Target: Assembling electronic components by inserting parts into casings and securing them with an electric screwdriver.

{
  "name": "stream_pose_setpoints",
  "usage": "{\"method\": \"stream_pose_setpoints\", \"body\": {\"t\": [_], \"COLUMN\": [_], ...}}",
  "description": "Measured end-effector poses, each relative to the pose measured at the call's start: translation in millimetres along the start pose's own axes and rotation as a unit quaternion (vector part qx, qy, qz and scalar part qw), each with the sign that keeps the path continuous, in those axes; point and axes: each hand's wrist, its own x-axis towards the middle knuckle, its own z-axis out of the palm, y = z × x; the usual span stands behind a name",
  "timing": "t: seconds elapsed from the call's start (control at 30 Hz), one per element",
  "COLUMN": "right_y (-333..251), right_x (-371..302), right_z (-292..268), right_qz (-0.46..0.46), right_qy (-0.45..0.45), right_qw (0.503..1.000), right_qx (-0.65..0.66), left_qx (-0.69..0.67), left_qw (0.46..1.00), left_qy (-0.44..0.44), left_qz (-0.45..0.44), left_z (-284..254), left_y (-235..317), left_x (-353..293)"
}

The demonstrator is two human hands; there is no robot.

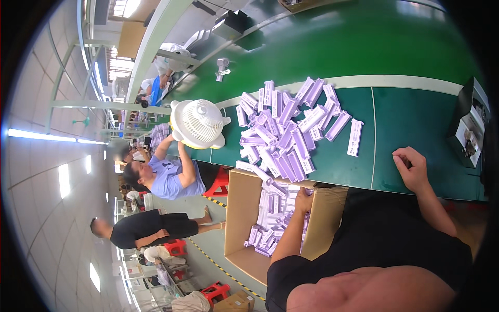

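My left hand [303, 199] reaches down into an open cardboard carton [241, 208] that holds several small purple boxes [266, 231]. Its fingers are buried among them, so its grip is hidden. My right hand [410, 167] rests as a loose fist on the near edge of the green table [416, 119], holding nothing. A big pile of the same purple boxes [283, 130] lies on the table above the carton. One box [355, 137] lies apart at the pile's right.
A white fan [197, 124] stands on the table left of the pile. A black device [470, 130] sits at the right edge. A person in a lilac shirt [166, 179] works by the fan, and another in black [140, 229] is behind. Red stools [215, 291] stand on the floor.
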Motion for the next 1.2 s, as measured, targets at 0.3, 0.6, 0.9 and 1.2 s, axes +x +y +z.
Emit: {"method": "stream_pose_setpoints", "body": {"t": [0.3, 0.6, 0.9, 1.2], "right_y": [1.6, -2.9, -4.6, -4.5], "right_x": [-0.1, 1.8, 1.0, 1.4], "right_z": [-2.8, -2.3, -3.2, -1.9], "right_qz": [0.0, -0.015, -0.017, -0.016], "right_qy": [0.005, 0.003, 0.006, 0.007], "right_qw": [1.0, 1.0, 1.0, 0.999], "right_qx": [0.008, 0.019, 0.026, 0.027], "left_qx": [0.006, 0.083, -0.044, -0.021], "left_qw": [0.999, 0.995, 0.993, 0.994], "left_qy": [0.04, 0.049, 0.113, 0.095], "left_qz": [0.0, -0.033, 0.0, -0.049], "left_z": [-1.9, 9.8, 0.5, 1.7], "left_y": [17.4, -5.9, 17.3, 13.4], "left_x": [-8.3, 8.9, -10.3, -6.2]}}
